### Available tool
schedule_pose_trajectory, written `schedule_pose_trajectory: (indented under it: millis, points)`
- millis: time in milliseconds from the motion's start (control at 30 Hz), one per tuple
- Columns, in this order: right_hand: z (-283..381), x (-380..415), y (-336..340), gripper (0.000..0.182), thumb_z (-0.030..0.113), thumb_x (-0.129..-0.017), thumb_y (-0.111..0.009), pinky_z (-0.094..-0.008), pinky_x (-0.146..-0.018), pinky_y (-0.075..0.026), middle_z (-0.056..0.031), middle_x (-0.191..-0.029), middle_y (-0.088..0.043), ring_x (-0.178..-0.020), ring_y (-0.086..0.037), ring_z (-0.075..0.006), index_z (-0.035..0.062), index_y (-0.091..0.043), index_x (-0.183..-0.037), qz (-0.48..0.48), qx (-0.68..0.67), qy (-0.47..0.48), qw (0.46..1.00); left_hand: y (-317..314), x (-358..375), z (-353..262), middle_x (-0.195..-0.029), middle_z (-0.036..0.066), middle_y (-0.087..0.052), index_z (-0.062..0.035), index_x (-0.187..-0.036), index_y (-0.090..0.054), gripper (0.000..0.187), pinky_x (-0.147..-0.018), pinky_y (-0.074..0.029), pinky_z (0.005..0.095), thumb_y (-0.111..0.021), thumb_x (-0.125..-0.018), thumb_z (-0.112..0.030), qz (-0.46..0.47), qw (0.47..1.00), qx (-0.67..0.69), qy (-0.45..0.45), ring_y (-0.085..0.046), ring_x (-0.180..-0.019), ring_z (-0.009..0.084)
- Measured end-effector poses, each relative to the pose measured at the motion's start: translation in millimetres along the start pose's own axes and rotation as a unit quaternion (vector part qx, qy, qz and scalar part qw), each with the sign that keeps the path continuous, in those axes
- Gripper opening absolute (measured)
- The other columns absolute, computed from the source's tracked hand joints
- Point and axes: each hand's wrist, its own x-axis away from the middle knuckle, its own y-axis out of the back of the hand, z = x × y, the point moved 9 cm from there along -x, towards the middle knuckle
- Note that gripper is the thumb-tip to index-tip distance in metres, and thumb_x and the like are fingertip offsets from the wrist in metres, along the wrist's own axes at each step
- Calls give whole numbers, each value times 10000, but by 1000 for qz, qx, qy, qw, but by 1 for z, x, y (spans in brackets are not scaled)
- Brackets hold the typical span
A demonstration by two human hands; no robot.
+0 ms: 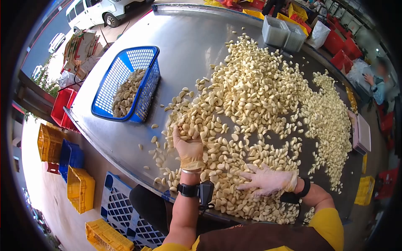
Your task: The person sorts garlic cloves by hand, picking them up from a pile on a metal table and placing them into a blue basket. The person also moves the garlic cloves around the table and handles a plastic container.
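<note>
Pale peeled garlic cloves (255, 96) lie heaped and scattered over a metal table. My left hand (190, 152), in a thin glove, is at the left edge of the pile with its thumb up. Its other fingers are curled among cloves and partly hidden by them. My right hand (270, 180), gloved too, rests flat on the cloves near the table's front edge, fingers spread. Beyond my left hand stands a blue plastic basket (153, 77), tilted in view, with darker, brownish cloves (129, 94) inside.
The metal table (176, 37) has a raised rim. Clear plastic tubs (275, 32) stand at its far edge, a scale (361, 133) at the right. Yellow crates (80, 189) and a blue pallet (121, 205) are on the floor at left. Another person (379, 85) is at far right.
</note>
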Motion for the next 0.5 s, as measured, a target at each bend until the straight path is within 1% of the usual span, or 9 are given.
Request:
schedule_pose_trajectory:
  millis: [33,100,167,233,300,333,400,433,500]
  points:
    - [-8,-5,7,690,350,-882,-688,-628,-1081,-336,-89,-1621,-228,-1451,-258,-421,335,-394,-1506,0,0,3,1000,3,0,-1,-767,-12,-559,-118,-891,-596,186,-488,-317,258,-498,-1001,-232,-1,1000,-1,-2,-382,-552,110]
    - [-38,-22,53,541,293,-948,-619,-454,-1115,-388,-116,-1563,-355,-1378,-425,-345,301,-464,-1466,-119,-252,71,958,4,-5,-4,-763,-14,-562,-120,-886,-597,196,-488,-319,261,-505,-1000,-251,10,1000,11,-6,-388,-552,115]
    - [-74,-51,112,461,247,-984,-572,-333,-1104,-411,-144,-1514,-427,-1280,-541,-302,275,-499,-1438,-300,-167,23,939,4,0,-5,-759,-15,-564,-119,-886,-598,212,-489,-318,265,-508,-1001,-272,-38,999,18,-5,-389,-553,120]
    - [-103,-96,165,531,319,-988,-570,-420,-1146,-345,-110,-1571,-355,-1355,-465,-289,267,-419,-1494,-440,-105,58,890,-1,-2,-3,-752,-14,-563,-123,-884,-603,219,-492,-315,264,-518,-1000,-289,22,1000,13,2,-389,-555,120]
    - [-116,-143,200,566,475,-982,-520,-574,-1176,-209,-118,-1592,-308,-1451,-301,-359,295,-398,-1505,-476,28,-85,875,2,-1,-4,-750,-16,-565,-131,-877,-607,218,-498,-315,261,-529,-999,-293,3,1000,-2,-5,-385,-556,119]
    - [-112,-163,203,566,475,-982,-520,-574,-1176,-209,-118,-1592,-308,-1451,-301,-359,295,-398,-1505,-477,27,-87,874,0,-3,-6,-747,-18,-559,-132,-876,-607,221,-500,-316,261,-529,-1002,-295,42,999,-3,-8,-380,-557,117]
    - [-115,-208,183,648,590,-939,-506,-713,-1131,-70,-112,-1620,-234,-1490,-141,-425,320,-377,-1513,-348,6,-150,925,-7,-3,-13,-743,-21,-534,-123,-888,-600,228,-502,-315,258,-511,-1013,-291,79,997,-1,-23,-366,-563,113]
    - [-93,-206,175,646,552,-904,-568,-776,-1083,-79,-100,-1631,-205,-1493,-106,-445,357,-392,-1494,-375,27,-96,922,-8,-5,-15,-743,-21,-534,-123,-888,-600,228,-502,-315,258,-511,-1013,-291,79,997,-2,-24,-366,-563,113]
    - [-47,-188,132,718,588,-819,-649,-798,-1024,-203,-125,-1605,-216,-1480,-111,-455,261,-474,-1434,-247,111,-57,961,-15,-2,-20,-752,-14,-528,-113,-899,-589,224,-500,-310,256,-500,-1017,-281,140,989,-4,-42,-358,-566,112]
